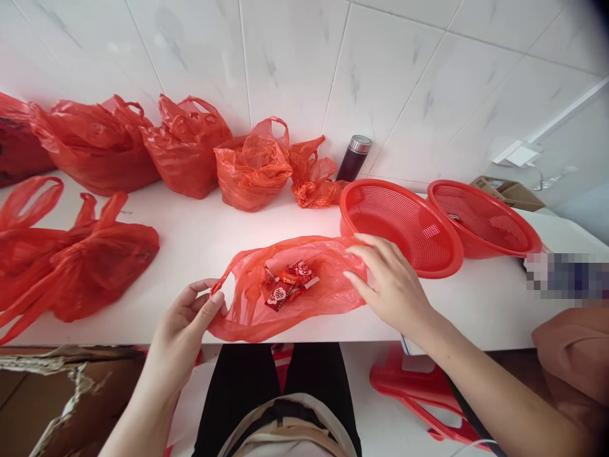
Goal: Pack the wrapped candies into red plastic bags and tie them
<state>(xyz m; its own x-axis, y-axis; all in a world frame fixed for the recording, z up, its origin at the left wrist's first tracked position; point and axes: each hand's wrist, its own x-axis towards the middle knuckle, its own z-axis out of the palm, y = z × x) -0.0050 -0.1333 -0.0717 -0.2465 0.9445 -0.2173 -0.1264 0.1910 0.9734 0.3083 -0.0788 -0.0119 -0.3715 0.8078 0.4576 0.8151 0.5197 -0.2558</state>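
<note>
A thin red plastic bag (328, 298) lies with its mouth spread on the white table in front of me. Inside it are several small wrapped candies (280, 295) in red and dark wrappers. My left hand (193, 314) pinches the bag's left handle between thumb and fingers. At the bag's right rim is my right hand (394, 285), its thumb and fingers apart and its fingertips touching the plastic. The bag's right end is partly hidden behind that hand.
Two red perforated baskets (451, 260) (533, 244) stand at right. Filled red bags (183, 158) line the tiled wall, beside a dark thermos (352, 162). Tied red bags (104, 266) lie left. Below are a torn cardboard box (104, 393) and red stool (404, 381). A person's sleeve (571, 349) shows right.
</note>
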